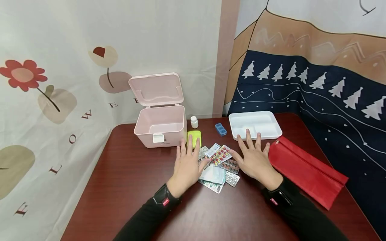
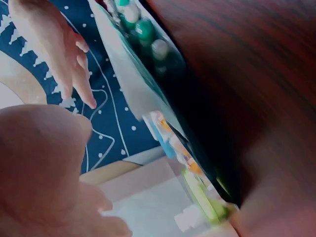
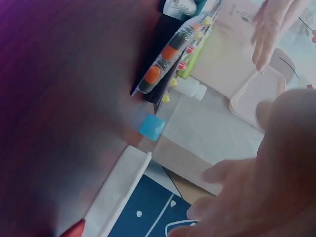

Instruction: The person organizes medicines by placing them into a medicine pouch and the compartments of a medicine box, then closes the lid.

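Both hands, fingers straight and spread, are held palm down either side of a heap of medicine packs. My left hand (image 1: pixel 187 169) is left of the heap, its fingertips overlapping a lime-green case (image 1: pixel 196 133) in the head view. To the right, my right hand (image 1: pixel 257 163) has its fingertips over the near edge of a white tray (image 1: pixel 266 124). Neither holds anything. In the heap lie a blister pack of red and yellow capsules (image 1: pixel 222 154), one of dark and orange capsules (image 3: pixel 169 53), a silver tablet blister (image 1: pixel 232 179), a green-capsule blister (image 2: pixel 144 29) and a pale blue-white flat packet (image 1: pixel 212 173).
A pink box (image 1: pixel 143 139) stands at the back left with its lid (image 1: pixel 158 88) raised. Behind the heap are a white bottle (image 1: pixel 194 123) and a small blue pill case (image 1: pixel 221 129). A red zip pouch (image 1: pixel 307 174) lies along the table's right side. Printed curtains hang behind.
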The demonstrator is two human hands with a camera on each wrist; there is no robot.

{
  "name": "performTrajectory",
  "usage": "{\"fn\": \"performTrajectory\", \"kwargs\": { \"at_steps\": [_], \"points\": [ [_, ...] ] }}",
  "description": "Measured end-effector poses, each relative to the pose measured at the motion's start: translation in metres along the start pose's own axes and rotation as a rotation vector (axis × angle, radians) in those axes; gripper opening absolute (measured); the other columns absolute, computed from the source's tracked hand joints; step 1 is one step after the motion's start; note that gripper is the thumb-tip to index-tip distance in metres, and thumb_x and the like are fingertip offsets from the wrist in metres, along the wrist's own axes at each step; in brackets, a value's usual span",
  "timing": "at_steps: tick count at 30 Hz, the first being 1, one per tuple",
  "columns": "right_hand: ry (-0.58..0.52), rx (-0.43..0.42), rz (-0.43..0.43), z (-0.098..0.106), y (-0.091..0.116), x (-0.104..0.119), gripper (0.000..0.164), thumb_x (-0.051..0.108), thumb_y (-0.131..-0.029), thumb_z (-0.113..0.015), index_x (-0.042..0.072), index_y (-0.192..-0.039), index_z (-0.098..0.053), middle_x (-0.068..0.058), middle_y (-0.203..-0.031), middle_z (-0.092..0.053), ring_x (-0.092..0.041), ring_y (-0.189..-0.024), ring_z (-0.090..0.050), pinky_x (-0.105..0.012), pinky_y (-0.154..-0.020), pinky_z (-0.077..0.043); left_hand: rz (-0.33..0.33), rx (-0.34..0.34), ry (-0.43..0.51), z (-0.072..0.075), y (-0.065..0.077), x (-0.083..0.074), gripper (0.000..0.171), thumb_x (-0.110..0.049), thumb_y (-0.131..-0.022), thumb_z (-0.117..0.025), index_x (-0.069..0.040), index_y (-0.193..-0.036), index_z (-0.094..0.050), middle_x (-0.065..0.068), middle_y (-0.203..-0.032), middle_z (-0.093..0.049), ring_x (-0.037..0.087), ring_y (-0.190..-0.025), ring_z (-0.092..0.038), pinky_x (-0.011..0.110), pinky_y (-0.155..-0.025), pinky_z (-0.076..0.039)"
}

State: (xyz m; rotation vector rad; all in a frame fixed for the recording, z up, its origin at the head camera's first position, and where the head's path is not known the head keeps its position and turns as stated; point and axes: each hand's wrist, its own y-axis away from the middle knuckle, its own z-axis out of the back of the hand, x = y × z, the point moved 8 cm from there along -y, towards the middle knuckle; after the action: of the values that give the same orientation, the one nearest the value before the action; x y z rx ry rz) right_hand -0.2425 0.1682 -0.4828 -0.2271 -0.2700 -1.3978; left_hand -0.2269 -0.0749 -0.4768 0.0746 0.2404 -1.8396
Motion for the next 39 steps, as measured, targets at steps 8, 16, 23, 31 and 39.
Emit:
{"fn": "performTrajectory", "kwargs": {
  "at_steps": [8,16,23,31,39],
  "points": [
    [0.015,-0.156,0.059,0.033,0.011,-0.020,0.048,0.032,-0.110,-0.065,-0.002,-0.142,-0.071,-0.032,-0.144,-0.069,-0.057,-0.132,-0.065,-0.080,-0.120,-0.037,-0.172,-0.183,-0.031,0.022,-0.003,-0.034,0.041,-0.047,-0.108,-0.068,-0.010,-0.121,-0.079,0.009,-0.119,-0.082,0.029,-0.108,-0.081,0.046,-0.093,-0.063],
    [0.051,0.007,-0.037,0.052,0.016,-0.085,0.039,0.030,-0.106,-0.069,-0.002,-0.127,-0.077,-0.029,-0.112,-0.077,-0.044,-0.088,-0.071,-0.067,-0.077,-0.058,-0.315,-0.150,-0.079,0.024,-0.012,-0.084,0.026,-0.039,-0.108,-0.069,-0.020,-0.094,-0.082,-0.004,-0.087,-0.079,0.017,-0.082,-0.076,0.035,-0.073,-0.060],
    [0.044,0.253,-0.150,0.071,0.024,-0.156,0.048,0.030,-0.108,-0.063,-0.008,-0.136,-0.069,-0.034,-0.116,-0.070,-0.040,-0.088,-0.063,-0.058,-0.073,-0.052,-0.559,0.020,-0.119,-0.002,-0.013,-0.163,0.032,-0.049,-0.112,-0.058,-0.030,-0.120,-0.083,-0.011,-0.115,-0.078,0.011,-0.106,-0.073,0.028,-0.091,-0.057],
    [0.035,0.279,-0.224,0.076,0.025,-0.213,0.049,0.033,-0.108,-0.061,-0.011,-0.128,-0.068,-0.033,-0.107,-0.067,-0.041,-0.084,-0.060,-0.052,-0.067,-0.049,-0.639,0.217,-0.236,-0.030,-0.009,-0.226,0.048,-0.063,-0.110,-0.055,-0.038,-0.150,-0.064,-0.017,-0.147,-0.063,0.005,-0.135,-0.059,0.026,-0.104,-0.052],
    [0.031,0.310,-0.231,0.067,0.023,-0.237,0.050,0.034,-0.108,-0.063,-0.011,-0.128,-0.067,-0.034,-0.107,-0.067,-0.041,-0.084,-0.060,-0.051,-0.067,-0.050,-0.417,0.284,-0.226,-0.048,-0.041,-0.248,0.045,-0.066,-0.109,-0.053,-0.042,-0.147,-0.063,-0.013,-0.141,-0.062,0.010,-0.127,-0.056,0.030,-0.104,-0.049]
  ]
}}
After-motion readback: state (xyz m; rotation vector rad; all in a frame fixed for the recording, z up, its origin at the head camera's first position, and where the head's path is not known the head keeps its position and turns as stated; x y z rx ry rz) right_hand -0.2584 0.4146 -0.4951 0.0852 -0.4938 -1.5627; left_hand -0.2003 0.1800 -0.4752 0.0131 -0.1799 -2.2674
